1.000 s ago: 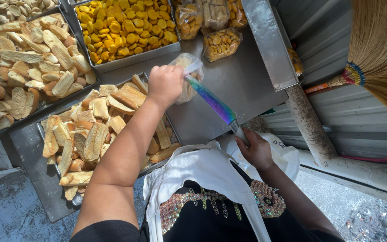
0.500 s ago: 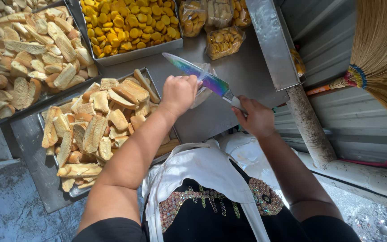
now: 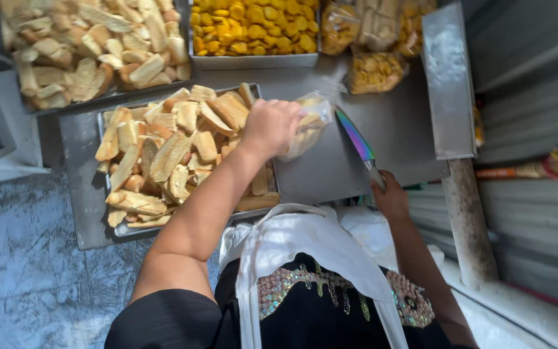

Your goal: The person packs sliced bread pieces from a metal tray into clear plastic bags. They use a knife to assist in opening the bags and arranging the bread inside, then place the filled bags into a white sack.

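Bag (image 3: 308,123) of rusks gripped in my left hand (image 3: 271,126), knife (image 3: 358,143) clenched in right hand (image 3: 390,197) beside it; bag being positioned on steel counter (image 3: 330,171), cutting needs steadying.

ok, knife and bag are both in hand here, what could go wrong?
1. The knife blade lies close to the bag in the left hand; a slip could cut bag or fingers.
2. The bag hangs beyond the tray over the bare metal table; pieces could spill.
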